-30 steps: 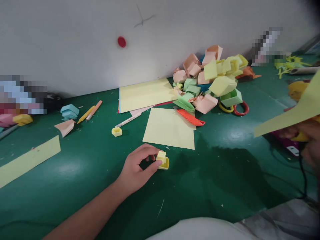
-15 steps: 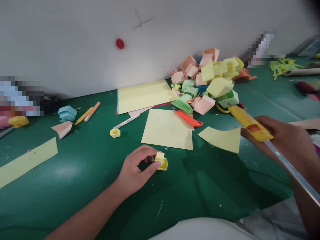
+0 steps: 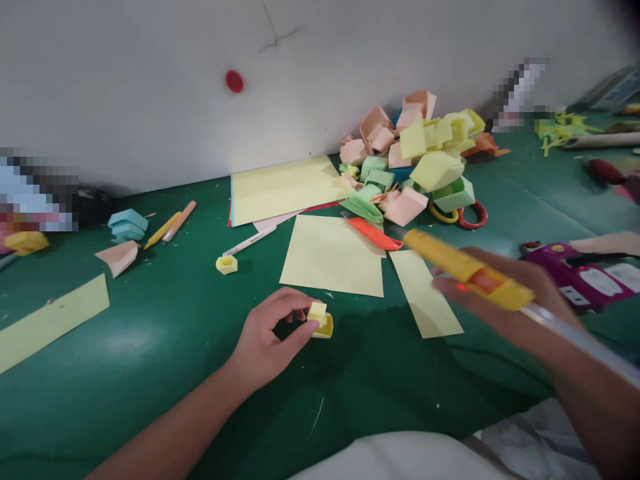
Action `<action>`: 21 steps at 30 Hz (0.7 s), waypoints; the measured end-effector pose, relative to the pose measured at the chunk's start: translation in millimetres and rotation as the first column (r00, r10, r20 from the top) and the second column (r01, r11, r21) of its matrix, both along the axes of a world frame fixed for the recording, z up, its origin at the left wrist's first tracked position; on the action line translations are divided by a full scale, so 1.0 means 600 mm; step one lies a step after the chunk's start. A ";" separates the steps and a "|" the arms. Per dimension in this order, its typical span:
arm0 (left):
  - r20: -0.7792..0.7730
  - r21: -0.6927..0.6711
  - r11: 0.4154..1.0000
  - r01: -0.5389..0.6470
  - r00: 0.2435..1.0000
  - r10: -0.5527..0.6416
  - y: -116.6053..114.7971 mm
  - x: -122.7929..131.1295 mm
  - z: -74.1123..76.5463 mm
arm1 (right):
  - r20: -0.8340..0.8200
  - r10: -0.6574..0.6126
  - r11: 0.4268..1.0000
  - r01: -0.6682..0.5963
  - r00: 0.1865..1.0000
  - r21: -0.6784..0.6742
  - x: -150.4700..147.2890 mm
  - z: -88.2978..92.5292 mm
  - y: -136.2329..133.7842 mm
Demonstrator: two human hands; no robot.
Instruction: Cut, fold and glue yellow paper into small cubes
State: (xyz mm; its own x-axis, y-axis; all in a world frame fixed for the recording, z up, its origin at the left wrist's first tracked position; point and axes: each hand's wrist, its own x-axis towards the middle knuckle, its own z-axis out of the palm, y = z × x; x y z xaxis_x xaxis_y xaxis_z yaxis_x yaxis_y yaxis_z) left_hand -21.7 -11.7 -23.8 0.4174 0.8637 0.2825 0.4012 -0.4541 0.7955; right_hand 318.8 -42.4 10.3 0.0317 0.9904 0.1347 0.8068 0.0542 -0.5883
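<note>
Gluing seems the step in hand: left hand [image 3: 265, 340] pinches the small yellow paper box [image 3: 320, 320] at centre frame, right hand [image 3: 505, 310] clasps the blurred yellow glue gun [image 3: 465, 270] right of it, whose tip would need steady aim.

The table [image 3: 150, 347] is showing a plain dark green. The small folded box [image 3: 323, 317] is showing bright yellow, and the glue gun [image 3: 465, 270] is showing yellow with an orange-red band. The paper square [image 3: 333, 257] and the paper strip [image 3: 425, 293] are looking pale yellow. The pile of folded papers [image 3: 410, 167] is mixing pink, light green and yellow. The wall [image 3: 150, 100] is looking white, carrying a red dot [image 3: 234, 81].
</note>
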 end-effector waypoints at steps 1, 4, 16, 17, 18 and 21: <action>0.001 -0.002 1.000 0.000 1.000 0.000 0.000 0.000 0.000 | -0.026 0.112 0.994 -0.113 0.993 -0.011 -0.027 0.002 -0.001; 0.004 -0.007 1.000 0.004 1.000 -0.003 -0.001 0.000 -0.001 | -0.108 0.309 0.949 -0.313 0.945 -0.025 -0.082 0.010 0.002; 0.028 0.008 1.000 -0.010 1.000 0.010 -0.001 0.001 -0.005 | -0.292 0.373 0.868 -0.442 0.881 -0.225 -0.100 -0.011 -0.048; 0.024 0.010 1.000 -0.012 1.000 0.012 -0.001 0.001 -0.005 | -0.276 0.379 0.867 -0.443 0.883 -0.228 -0.101 -0.014 -0.048; 0.020 0.010 1.000 -0.012 1.000 0.012 -0.001 0.000 -0.005 | -0.266 0.386 0.865 -0.447 0.883 -0.229 -0.102 -0.016 -0.046; 0.014 0.012 1.000 -0.012 1.000 0.012 -0.001 0.000 -0.004 | -0.267 0.409 0.859 -0.467 0.873 -0.210 -0.104 -0.016 -0.040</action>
